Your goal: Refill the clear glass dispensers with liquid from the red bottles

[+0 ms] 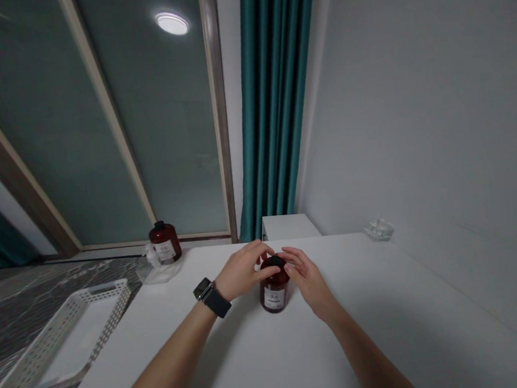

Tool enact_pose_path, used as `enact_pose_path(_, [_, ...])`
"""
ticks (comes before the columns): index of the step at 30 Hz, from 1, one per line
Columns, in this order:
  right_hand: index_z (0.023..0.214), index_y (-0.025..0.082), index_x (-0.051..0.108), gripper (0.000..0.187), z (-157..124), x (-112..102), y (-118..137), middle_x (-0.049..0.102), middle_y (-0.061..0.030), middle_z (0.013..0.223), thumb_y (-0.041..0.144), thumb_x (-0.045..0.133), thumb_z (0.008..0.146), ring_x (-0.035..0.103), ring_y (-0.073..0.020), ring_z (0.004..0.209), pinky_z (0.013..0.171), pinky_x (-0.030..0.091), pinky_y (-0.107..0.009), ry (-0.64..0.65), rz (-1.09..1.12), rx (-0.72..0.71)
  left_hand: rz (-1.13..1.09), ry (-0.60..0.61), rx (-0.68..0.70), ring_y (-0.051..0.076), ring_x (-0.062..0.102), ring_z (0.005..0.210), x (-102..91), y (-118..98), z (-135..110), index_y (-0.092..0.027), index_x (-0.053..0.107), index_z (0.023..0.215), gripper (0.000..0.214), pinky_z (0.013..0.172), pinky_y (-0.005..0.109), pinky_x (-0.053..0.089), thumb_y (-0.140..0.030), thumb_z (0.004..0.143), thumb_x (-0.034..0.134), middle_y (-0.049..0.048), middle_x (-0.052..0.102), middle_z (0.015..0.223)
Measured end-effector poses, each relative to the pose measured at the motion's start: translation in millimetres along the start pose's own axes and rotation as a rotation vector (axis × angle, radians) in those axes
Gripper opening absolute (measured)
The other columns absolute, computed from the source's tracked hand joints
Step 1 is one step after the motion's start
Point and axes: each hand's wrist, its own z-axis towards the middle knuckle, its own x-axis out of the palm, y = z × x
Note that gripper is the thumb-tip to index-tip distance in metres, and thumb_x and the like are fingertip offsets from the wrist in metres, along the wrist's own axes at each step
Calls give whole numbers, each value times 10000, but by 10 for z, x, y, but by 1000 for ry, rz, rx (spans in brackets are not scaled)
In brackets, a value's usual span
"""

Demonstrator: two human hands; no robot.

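Note:
A dark red bottle (274, 293) with a white label and a black cap stands upright on the white table (388, 327). My left hand (242, 271), with a dark watch on its wrist, curls its fingers over the black cap from the left. From the right, my right hand (306, 277) touches the same cap with its fingertips. Both hands meet at the top of the bottle.
A second dark red bottle (164, 242) stands at the table's far left corner on a clear bag. A white perforated basket (63, 338) hangs off the left edge. A glass ashtray (378, 229) sits far right by the wall. Teal curtain behind.

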Motion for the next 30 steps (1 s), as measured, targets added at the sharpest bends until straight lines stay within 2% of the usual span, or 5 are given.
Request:
enact_pose_path(4, [1199,271,591,394,6,6,-37,668,-81,1232,436,666,849,593,-243,1209,1047,445,-414,-8,11,1,-165,-52,8,146,494,691,107,53,38,-174,595,830,110,649,255,385,-270,864,638,-14,538,784])
enact_pose_path(9, [1221,273,577,415,3,22,-45,667,-76,1215,460,649,857,612,-241,1170,1035,458,-418,-7,22,-3,-311,-47,19,134,475,686,119,97,55,-171,589,817,101,640,243,377,-249,849,646,-19,519,794])
enact_pose_path(20, [1319,295,476,580,-56,71,-47,559,-88,1321,398,720,803,535,-259,1264,1082,418,-453,55,-18,-1,-230,-154,-30,149,495,699,208,62,-26,-174,652,871,113,644,259,382,-284,879,623,-5,551,773])
enact_pose_path(25, [1347,300,443,598,-54,84,-117,544,-80,1333,327,704,810,529,-253,1257,1116,366,-465,70,-57,-29,-323,-206,-106,159,553,716,108,42,-185,-169,656,1017,203,647,263,411,-304,903,555,15,606,790])
enact_pose_path(30, [1350,298,434,566,17,126,-151,525,-84,1373,311,670,835,510,-241,1290,1149,325,-458,98,-18,-9,-489,-219,-235,159,556,697,-98,102,-525,-171,660,912,225,653,269,439,-367,890,552,16,611,760])
